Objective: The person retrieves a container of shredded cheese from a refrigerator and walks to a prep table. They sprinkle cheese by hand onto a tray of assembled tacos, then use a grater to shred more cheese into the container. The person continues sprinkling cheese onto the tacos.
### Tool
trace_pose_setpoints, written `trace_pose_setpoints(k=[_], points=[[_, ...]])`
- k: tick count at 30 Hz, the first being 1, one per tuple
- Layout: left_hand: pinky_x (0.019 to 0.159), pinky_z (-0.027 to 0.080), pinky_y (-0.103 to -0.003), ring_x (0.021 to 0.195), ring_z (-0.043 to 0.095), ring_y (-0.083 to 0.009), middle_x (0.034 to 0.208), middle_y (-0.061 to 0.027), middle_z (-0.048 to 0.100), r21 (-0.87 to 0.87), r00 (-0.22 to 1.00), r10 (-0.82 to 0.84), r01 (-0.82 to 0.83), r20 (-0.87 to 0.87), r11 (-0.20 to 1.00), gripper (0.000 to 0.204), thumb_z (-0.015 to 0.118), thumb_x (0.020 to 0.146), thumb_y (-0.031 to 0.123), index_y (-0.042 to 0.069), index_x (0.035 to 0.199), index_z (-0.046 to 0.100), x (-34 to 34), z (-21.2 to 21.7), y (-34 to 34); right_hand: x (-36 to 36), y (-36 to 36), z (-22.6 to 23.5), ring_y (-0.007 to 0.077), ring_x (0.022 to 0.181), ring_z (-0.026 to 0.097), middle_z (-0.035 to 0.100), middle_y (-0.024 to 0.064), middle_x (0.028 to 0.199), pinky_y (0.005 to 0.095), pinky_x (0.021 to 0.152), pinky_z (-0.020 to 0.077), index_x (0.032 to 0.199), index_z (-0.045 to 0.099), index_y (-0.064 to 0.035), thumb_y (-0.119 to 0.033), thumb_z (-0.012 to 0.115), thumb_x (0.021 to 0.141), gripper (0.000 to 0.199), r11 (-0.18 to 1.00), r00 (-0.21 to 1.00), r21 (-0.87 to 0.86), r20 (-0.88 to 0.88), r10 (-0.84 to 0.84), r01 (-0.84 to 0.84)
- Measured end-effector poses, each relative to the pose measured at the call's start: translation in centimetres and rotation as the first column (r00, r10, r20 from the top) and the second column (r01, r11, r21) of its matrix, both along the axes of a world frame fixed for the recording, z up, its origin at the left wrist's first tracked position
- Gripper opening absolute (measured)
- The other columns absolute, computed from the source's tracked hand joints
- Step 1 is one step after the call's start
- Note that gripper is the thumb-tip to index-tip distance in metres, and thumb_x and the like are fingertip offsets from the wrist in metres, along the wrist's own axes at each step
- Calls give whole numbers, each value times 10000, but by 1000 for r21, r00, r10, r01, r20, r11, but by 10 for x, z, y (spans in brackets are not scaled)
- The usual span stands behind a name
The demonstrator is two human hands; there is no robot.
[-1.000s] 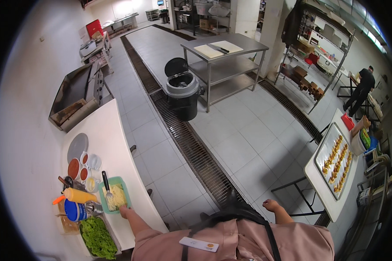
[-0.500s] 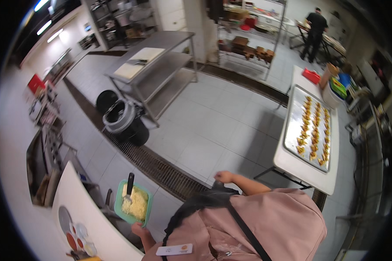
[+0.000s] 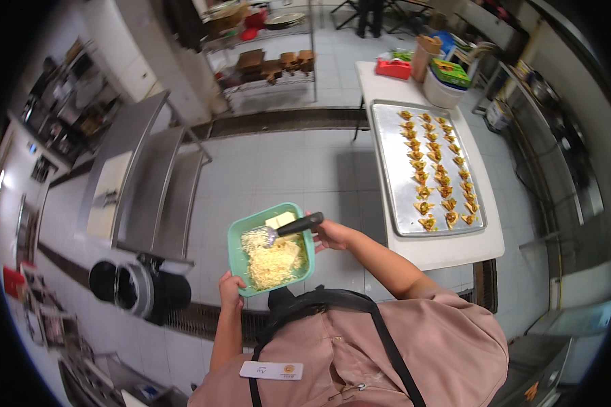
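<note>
In front of my body I hold a mint-green square tub (image 3: 236,237) with both hands. Shredded pale-yellow cheese (image 3: 273,266) fills much of it, and a pale block (image 3: 280,220) lies by its far wall. A black-handled metal utensil (image 3: 299,226) rests in the tub, its handle sticking out over the right rim. My left hand (image 3: 231,288) is closed on the near left corner, thumb over the rim. At the right wall, my right hand (image 3: 331,235) grips the tub, with its fingers partly hidden by the wall.
To the right, a white table (image 3: 448,255) carries a metal tray (image 3: 399,203) with rows of small topped pieces. Behind the tray stand a white bucket (image 3: 443,93) and a red box (image 3: 393,68). A steel table (image 3: 157,197) and a bin (image 3: 134,290) are at left.
I have turned to the right, towards the tray. The tub has moved from low at the left to in front of me, and my right hand has come onto it.
</note>
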State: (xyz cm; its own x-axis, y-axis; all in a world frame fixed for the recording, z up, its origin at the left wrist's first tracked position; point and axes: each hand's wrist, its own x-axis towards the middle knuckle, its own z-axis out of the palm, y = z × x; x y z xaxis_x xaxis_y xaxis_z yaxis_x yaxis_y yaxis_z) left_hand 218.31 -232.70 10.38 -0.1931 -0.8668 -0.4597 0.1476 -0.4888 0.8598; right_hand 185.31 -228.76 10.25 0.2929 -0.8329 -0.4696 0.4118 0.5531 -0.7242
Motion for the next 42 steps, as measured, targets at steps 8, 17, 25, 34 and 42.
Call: trace_pose_setpoints(k=[8,17,25,34,42], points=[[554,437,-249,616,548,-151,764,-72,610,-73,805,-592,594,50,801,369,471,544,-64,-65,882,618,-180,-25,-215,-111,-71,-14,176,1005,591,596,82,1146,328,898,463,1208,518,-77,-460,502,902,491,831,830,-2,50,-556,557],[644,454,-272,684,550,-118,746,-57,614,-135,171,-953,981,250,141,281,563,671,102,-20,911,641,-394,37,-372,-158,-121,-6,265,1033,595,600,127,1168,391,940,447,1245,514,-49,-421,422,900,515,203,190,37,226,-956,978],[934,394,-438,1134,475,-346,1302,-194,448,-615,404,-464,495,788,-614,476,658,767,289,49,1156,527,-539,79,-368,-203,-126,2,267,1070,574,568,129,1214,383,951,435,1267,477,-32,-368,398,894,508,-134,-121,-29,270,-955,991],[907,382,-383,1013,508,-260,1047,-93,542,-577,35,-576,20,817,-817,418,666,768,280,70,1099,522,-650,107,-277,-306,-125,32,137,869,617,636,51,982,283,748,493,1063,585,-93,-399,457,908,366,-17,-2,-91,163,-987,996],[814,393,-372,922,533,-246,870,-84,565,-572,-57,-570,-24,819,-820,302,666,739,299,76,906,547,-780,111,-276,-381,-145,23,144,930,576,564,26,1083,300,803,486,1141,519,-123,-420,473,899,386,-306,-301,41,-94,-949,951]])
